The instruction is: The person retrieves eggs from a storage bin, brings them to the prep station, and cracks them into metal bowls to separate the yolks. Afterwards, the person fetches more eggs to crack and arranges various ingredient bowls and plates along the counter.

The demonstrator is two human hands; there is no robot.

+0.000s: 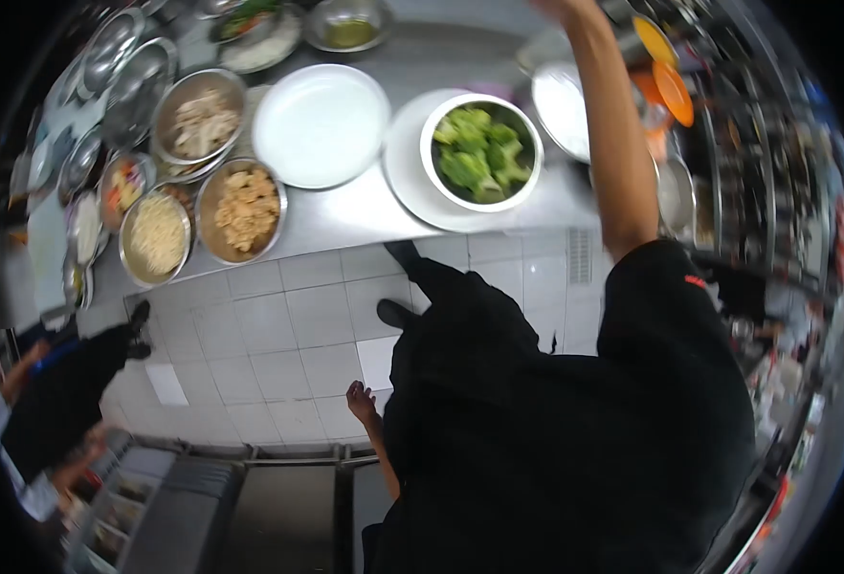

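My right arm reaches across the steel counter, and my right hand is cut off by the top edge, so its fingers and anything in them are hidden. Below that arm, to the left, a white-rimmed bowl of broccoli stands on a white plate. Another white plate, bare, lies further left. My left hand hangs low at my side over the tiled floor, fingers loosely bent and apart, holding nothing visible.
Steel bowls crowd the counter's left: golden fried pieces, pale shreds, whitish strips. Orange containers stand right of my arm. Another person works at far left. Steel units stand behind me.
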